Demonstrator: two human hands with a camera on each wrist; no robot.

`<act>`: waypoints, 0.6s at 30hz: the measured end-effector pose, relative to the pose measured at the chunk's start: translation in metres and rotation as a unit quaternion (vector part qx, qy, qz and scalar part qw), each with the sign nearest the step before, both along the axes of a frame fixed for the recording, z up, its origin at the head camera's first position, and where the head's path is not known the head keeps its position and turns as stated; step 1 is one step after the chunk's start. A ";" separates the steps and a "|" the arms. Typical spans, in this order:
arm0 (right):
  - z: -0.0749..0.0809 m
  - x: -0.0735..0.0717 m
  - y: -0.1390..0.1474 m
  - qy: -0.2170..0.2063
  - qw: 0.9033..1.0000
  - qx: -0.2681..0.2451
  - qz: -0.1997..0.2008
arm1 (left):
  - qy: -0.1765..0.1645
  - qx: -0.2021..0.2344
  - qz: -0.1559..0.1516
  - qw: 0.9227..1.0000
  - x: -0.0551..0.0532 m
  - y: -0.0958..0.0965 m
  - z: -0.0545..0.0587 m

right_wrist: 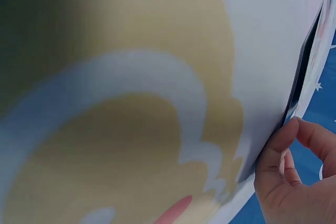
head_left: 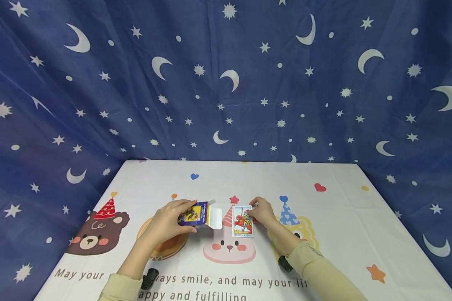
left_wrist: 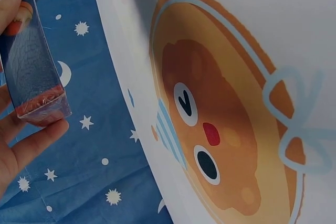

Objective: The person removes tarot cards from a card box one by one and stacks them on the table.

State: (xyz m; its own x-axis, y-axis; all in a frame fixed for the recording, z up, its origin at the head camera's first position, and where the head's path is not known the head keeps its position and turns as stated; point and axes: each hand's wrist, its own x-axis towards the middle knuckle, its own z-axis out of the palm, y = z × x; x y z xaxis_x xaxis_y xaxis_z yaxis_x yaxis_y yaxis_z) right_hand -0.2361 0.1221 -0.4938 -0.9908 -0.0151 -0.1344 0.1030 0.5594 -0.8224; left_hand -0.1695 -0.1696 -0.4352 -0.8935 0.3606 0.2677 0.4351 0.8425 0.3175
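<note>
My left hand (head_left: 165, 223) grips a purple tarot card box (head_left: 199, 214), thumb on the near side and fingers on the far side. The box's white flap (head_left: 216, 218) stands open toward the right. In the left wrist view, fingertips hold the clear-wrapped lower end of the box (left_wrist: 34, 66). Just right of the flap, a tarot card (head_left: 242, 228) with a colourful figure lies over the pink animal print. My right hand (head_left: 262, 212) pinches that card's right edge. From the right wrist, the card shows only as a thin dark edge (right_wrist: 302, 74) at the fingertips.
A white tablecloth (head_left: 335, 234) printed with party-hat animals, hearts and lettering covers the table. Behind it and along both sides hangs a dark blue curtain (head_left: 196, 104) with moons and stars. Dark wrist cameras (head_left: 149, 279) sit on both forearms.
</note>
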 end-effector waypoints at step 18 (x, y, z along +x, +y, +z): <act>0.003 -0.004 -0.007 0.025 0.993 0.112 0.023 | 0.000 0.001 -0.002 1.000 -0.001 0.000 0.002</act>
